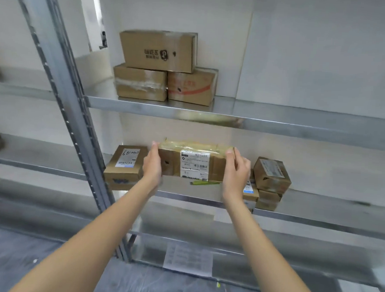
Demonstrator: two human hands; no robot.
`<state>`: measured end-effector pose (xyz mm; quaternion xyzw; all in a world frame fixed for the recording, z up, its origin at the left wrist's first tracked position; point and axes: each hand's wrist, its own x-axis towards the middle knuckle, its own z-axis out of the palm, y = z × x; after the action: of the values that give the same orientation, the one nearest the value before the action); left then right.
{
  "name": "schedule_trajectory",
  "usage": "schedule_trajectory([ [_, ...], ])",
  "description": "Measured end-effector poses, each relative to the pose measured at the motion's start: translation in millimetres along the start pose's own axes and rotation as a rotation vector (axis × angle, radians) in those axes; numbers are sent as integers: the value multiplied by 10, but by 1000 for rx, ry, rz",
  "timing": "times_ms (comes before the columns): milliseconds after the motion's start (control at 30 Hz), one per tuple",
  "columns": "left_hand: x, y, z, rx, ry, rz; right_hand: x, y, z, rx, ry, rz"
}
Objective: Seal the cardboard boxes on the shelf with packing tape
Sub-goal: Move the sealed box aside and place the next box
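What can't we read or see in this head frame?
- Held box: its ends, hidden by the left hand and right hand.
- Label: print too small and blurred.
- Green item on the shelf: too small to identify.
- Packing tape roll: none in view.

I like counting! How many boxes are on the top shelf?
3 on the top shelf: a printed box resting on a taped box and a red-printed box standing side by side. More may hide behind.
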<state>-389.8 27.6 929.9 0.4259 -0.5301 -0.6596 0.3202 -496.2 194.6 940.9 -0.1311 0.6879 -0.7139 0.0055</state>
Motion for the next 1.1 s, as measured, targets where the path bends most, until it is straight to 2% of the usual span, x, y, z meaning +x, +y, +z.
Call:
schedule_trajectory([
  [100, -136, 227, 78, -53, -4, 41, 13, -369, -147, 29, 8, -98],
  [200, -139, 423, 233, -36, -31, 164, 118, -680, -276, 47, 39, -159],
  [333, -721, 984, 498, -45, -112, 337, 361, -1054, -473, 12, 95, -238],
  [467, -755, 1198, 788, -81, -219, 396, 660, -1285, -662, -60, 140, -262],
  [633, -511, 1285, 1106, -76, -292, 339, 933, -1345, -804, -138, 57, -211],
  [833, -318, 1349, 1435, -136, -355, 306, 1280, -1305, -751, -11, -1, -49],
  [1000, -26, 1338, 1583, -6, -355, 230, 1610, -1058, -670, -151, -85, -52],
  [1100, 116, 1295, 1622, 71, -373, 242, 1742, -940, -558, -209, -46, -108],
])
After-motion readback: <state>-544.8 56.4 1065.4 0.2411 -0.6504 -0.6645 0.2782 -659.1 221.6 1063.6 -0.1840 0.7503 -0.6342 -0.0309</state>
